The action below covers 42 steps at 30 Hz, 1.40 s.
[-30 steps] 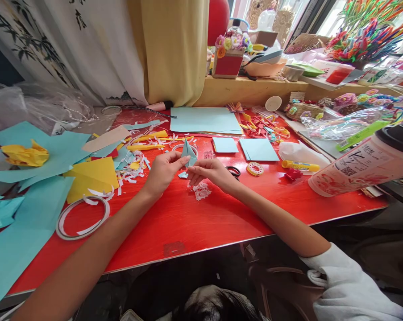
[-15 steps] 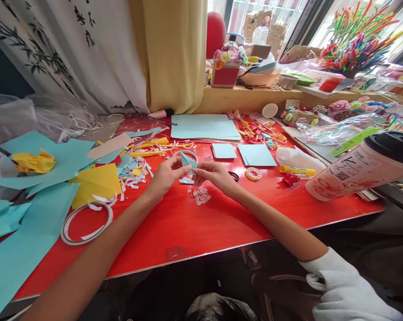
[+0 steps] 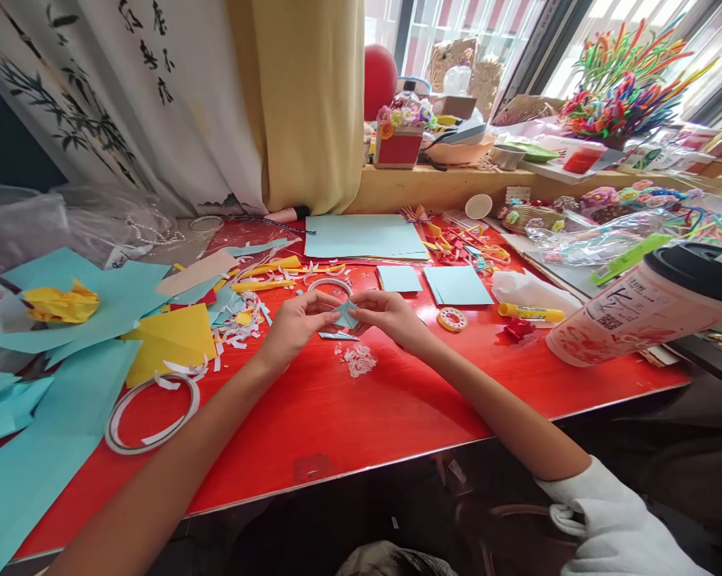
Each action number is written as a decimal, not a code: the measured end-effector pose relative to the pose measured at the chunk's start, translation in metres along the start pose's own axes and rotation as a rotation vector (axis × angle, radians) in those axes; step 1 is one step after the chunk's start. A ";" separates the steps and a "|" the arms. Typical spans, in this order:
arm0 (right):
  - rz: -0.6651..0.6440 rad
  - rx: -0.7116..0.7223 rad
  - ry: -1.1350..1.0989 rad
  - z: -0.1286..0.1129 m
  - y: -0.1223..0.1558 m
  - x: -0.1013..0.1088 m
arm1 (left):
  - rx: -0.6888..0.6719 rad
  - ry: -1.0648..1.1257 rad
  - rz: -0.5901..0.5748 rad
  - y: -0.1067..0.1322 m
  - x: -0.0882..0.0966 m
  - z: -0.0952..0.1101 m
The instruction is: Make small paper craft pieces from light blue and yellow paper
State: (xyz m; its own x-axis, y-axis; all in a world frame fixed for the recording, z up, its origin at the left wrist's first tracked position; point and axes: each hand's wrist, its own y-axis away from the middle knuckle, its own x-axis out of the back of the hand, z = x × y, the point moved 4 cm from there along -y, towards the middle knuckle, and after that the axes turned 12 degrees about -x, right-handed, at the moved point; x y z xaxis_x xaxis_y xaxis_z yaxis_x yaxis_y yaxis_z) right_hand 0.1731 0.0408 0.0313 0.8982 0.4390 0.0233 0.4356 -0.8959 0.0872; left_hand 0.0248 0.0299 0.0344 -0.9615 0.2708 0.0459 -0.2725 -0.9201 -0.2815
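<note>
A small folded piece of light blue paper (image 3: 346, 314) is held above the red table (image 3: 349, 416). My left hand (image 3: 304, 320) pinches its left side, and my right hand (image 3: 388, 314) pinches its right side. Part of the fold is hidden behind the fingers. Just below, another blue folded piece (image 3: 339, 336) lies on the table by a heap of clear and white scraps (image 3: 359, 360). Behind my hands is a roll of tape (image 3: 330, 284). Two stacks of blue square paper (image 3: 458, 286) sit to the right.
Large blue sheets (image 3: 369, 236) lie at the back. Yellow paper (image 3: 172, 342), a big tape ring (image 3: 114, 424) and paper strips spread leftward. On the right are a small tape roll (image 3: 452, 319), a yellow glue stick (image 3: 529, 312) and a tilted lidded cup (image 3: 630, 308).
The blue folded paper has turned from a tall, pointed position to a lower, wider one between my hands. Both hands keep their hold. The view has shifted slightly.
</note>
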 end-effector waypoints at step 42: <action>-0.088 -0.141 -0.018 0.005 -0.001 -0.002 | 0.090 -0.296 -0.087 0.002 0.000 -0.004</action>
State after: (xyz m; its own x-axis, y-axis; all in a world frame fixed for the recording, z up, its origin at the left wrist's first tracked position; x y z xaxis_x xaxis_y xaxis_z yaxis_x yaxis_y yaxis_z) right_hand 0.1714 0.0410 0.0260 0.8583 0.5131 -0.0087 0.5014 -0.8348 0.2274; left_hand 0.0249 0.0292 0.0298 -0.8991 0.2678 0.3462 -0.3435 -0.9220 -0.1789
